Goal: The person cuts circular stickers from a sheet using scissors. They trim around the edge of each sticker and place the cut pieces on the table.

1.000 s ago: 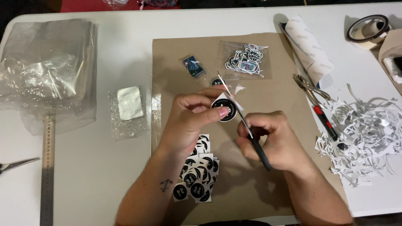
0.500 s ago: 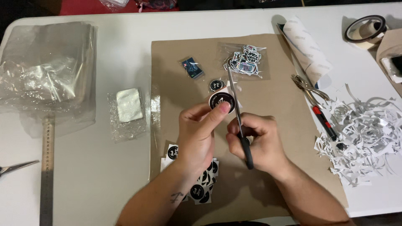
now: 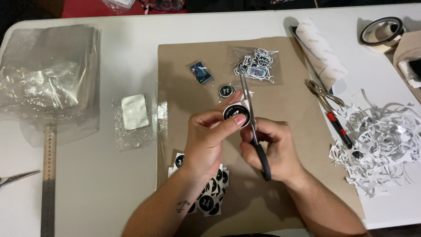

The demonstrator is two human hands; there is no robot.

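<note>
1. A white table (image 3: 109, 193) carries a brown cardboard sheet (image 3: 289, 109).
2. The left hand (image 3: 208, 142) pinches a round black sticker (image 3: 235, 115) above the sheet.
3. The right hand (image 3: 274, 149) grips scissors (image 3: 252, 123), blades at the sticker's edge.
4. A sticker pile (image 3: 206, 193) lies under the left wrist; paper scraps (image 3: 381, 145) lie to the right.

A stack of clear plastic bags (image 3: 48, 83) lies at the far left above a metal ruler (image 3: 48, 184), a roll of tape (image 3: 380, 33) sits at the top right, and beside the brown cardboard sheet (image 3: 289, 105) — a heap of white paper scraps (image 3: 381, 145) — with a hole punch (image 3: 331, 109) just left of it.
</note>
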